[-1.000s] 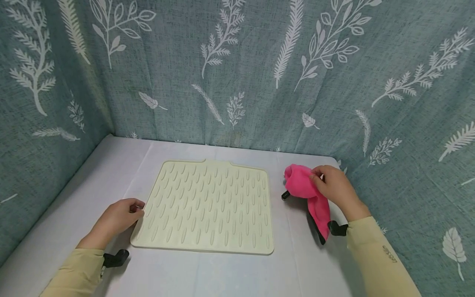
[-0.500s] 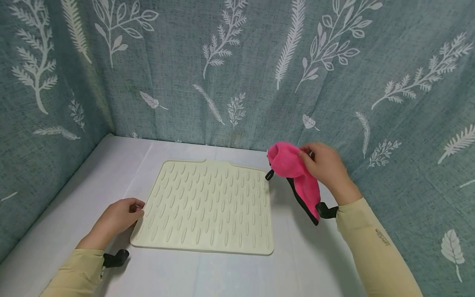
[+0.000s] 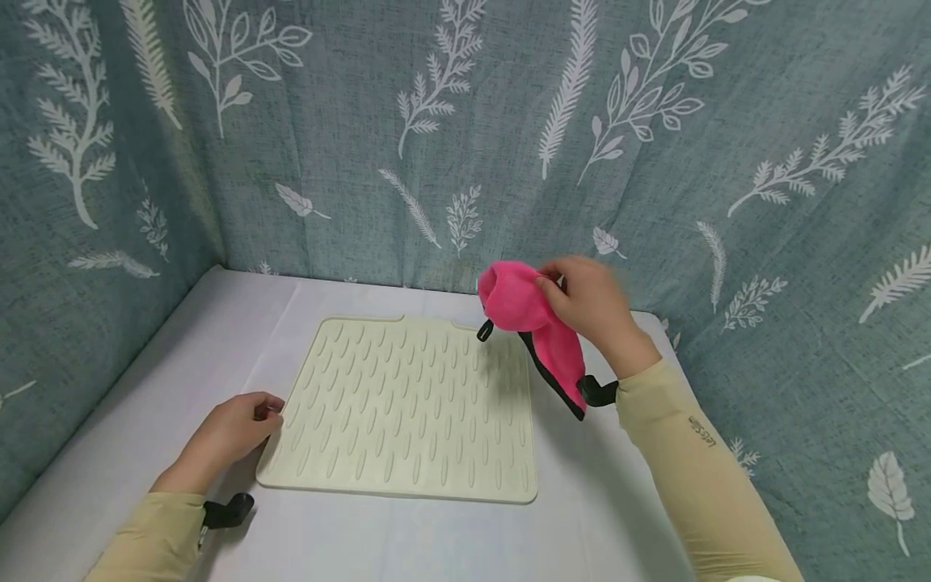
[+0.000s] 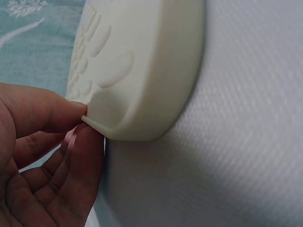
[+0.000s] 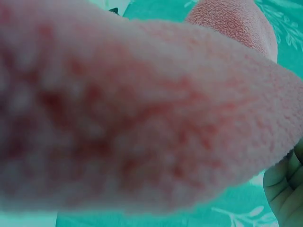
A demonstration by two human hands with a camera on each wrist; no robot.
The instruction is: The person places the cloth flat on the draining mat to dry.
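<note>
A cream draining mat (image 3: 403, 404) with raised oval ridges lies flat on the table. My left hand (image 3: 233, 428) pinches its left edge between thumb and finger; the left wrist view shows the fingertips on the thin lip of the mat (image 4: 175, 61). Above the mat's far right corner, my right hand (image 3: 592, 303) grips a limp, fuzzy pink cloth piece (image 3: 512, 299) with black trim and a small black loop. Its upper end is rounded and folded over; the lower end hangs down past the mat's right edge. Blurred pink pile (image 5: 142, 118) fills most of the right wrist view.
The table has a white cover (image 3: 451, 537). Blue-grey curtains (image 3: 349, 145) with white leaf prints enclose it at the back and both sides. Black wrist mounts (image 3: 229, 511) sit at both cuffs.
My right hand has lifted the pink cloth piece off the table's right side and carried it left and away from me, over the mat's far corner. The left hand stays at the mat's edge.
</note>
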